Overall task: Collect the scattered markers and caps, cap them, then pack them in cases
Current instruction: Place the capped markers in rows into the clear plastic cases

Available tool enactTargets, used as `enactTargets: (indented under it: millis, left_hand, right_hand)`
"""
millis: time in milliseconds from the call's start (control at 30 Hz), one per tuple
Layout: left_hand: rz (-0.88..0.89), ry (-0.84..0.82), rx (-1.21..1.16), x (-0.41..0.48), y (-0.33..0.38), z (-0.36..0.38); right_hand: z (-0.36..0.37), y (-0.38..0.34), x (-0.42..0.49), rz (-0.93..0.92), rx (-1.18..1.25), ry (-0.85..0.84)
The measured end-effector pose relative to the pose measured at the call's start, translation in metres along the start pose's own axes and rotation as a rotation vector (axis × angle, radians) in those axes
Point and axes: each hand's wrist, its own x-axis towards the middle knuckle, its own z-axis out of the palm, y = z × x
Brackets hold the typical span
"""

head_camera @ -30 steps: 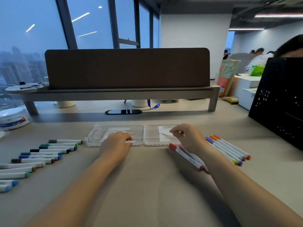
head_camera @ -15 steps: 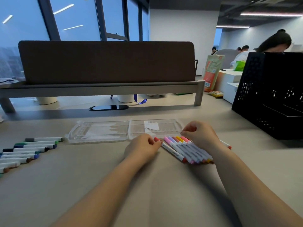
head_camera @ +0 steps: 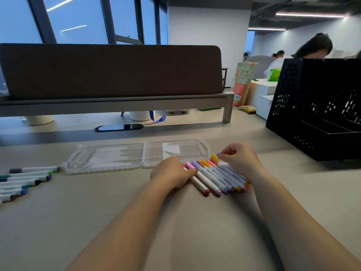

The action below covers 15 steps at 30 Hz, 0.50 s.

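Head view. Worktop (head_camera: 136, 216), left edge: seven slim white-barrelled dark-capped markers (head_camera: 29, 178), parallel, partly cropped. Centre: one clear plastic case (head_camera: 109, 157), hinged open flat, ribbed, two trays. Left hand (head_camera: 172, 173), fingers curled, presses the red marker (head_camera: 199, 185); whether it grips cannot be told. At least eight bright markers (head_camera: 220, 177) lie side by side, touching, just before the case. Right hand (head_camera: 240, 159) pinches a purple cap (head_camera: 218, 153).
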Motion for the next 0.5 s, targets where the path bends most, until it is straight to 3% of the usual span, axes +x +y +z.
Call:
enactTargets:
  millis: [233, 500]
  left_hand:
    - [-0.046, -0.161, -0.362, -0.002, -0.005, -0.008]
    - [-0.135, -0.14, -0.463, -0.007, -0.004, -0.011]
  right_hand:
    - [-0.007, -0.004, -0.004, 0.036, -0.065, -0.121]
    - [-0.005, -0.01, -0.008, 0.037, -0.265, -0.207]
